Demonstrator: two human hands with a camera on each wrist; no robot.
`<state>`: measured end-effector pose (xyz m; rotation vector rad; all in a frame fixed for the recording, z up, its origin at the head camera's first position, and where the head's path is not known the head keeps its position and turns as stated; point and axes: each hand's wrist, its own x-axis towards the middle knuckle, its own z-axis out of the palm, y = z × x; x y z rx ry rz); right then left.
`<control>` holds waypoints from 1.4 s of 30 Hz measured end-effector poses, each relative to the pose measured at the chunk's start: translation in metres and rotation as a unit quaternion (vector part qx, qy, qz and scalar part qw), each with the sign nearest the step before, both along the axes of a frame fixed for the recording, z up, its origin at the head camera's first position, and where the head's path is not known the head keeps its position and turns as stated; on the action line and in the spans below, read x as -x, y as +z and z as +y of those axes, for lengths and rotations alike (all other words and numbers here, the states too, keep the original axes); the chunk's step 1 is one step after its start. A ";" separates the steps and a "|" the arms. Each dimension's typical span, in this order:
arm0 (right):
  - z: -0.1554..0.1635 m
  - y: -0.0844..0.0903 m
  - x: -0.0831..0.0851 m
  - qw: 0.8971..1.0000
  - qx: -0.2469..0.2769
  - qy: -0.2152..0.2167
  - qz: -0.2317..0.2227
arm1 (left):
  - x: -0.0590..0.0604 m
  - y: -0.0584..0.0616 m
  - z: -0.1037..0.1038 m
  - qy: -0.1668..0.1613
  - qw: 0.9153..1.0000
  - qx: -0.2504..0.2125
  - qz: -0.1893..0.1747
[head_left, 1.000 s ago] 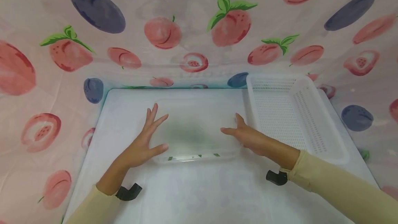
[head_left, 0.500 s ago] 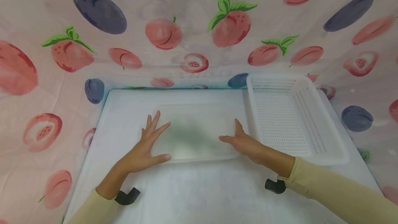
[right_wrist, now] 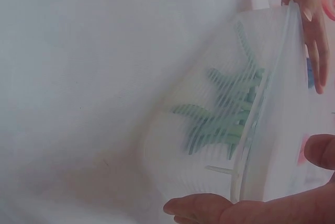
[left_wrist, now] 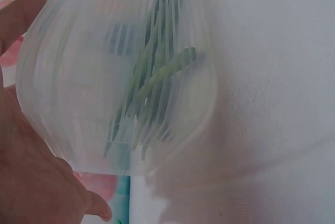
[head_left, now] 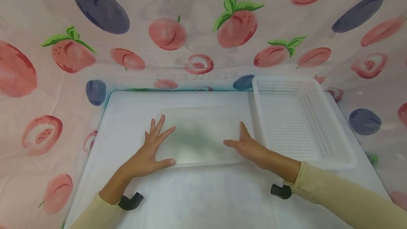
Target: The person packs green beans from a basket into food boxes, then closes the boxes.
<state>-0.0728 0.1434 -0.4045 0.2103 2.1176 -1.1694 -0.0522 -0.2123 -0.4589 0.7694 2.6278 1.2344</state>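
Observation:
A translucent, ribbed plastic box with a lid (head_left: 200,135) lies on the white table between my hands. Long, slim green pieces (left_wrist: 157,77) show blurred through its wall, some crossing each other. My left hand (head_left: 144,154) is at the box's left end, fingers spread and straight, thumb tip by the front left corner. My right hand (head_left: 251,147) is at the right end, one digit over the lid and another reaching along the side. Seen from the right wrist, a finger (right_wrist: 196,205) lies at the box's side and another digit is raised above the lid.
A white perforated plastic basket (head_left: 292,123) stands at the right, close to my right hand, with nothing in it. Fruit-printed cloth (head_left: 197,38) hangs behind and beside the table (head_left: 203,197). Black angled pieces (head_left: 131,201) stick out at both wrists.
The box has come slightly toward me with both hands at its ends. Its front strip with green bits has dropped from sight. During the last half second almost nothing has moved.

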 end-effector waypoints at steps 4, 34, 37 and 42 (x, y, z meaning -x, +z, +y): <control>-0.001 0.000 -0.001 1.000 -0.002 0.001 0.001 | 0.000 -0.002 0.000 0.004 1.000 0.011 0.003; -0.003 -0.005 -0.004 0.999 0.008 0.001 0.042 | 0.001 -0.002 0.001 0.026 0.998 0.058 -0.025; -0.004 -0.006 -0.004 0.999 0.006 -0.002 0.040 | 0.000 -0.001 0.001 0.032 0.997 0.062 -0.032; -0.004 -0.006 -0.003 0.999 -0.010 0.000 0.047 | -0.001 -0.002 0.002 0.042 0.996 0.079 -0.028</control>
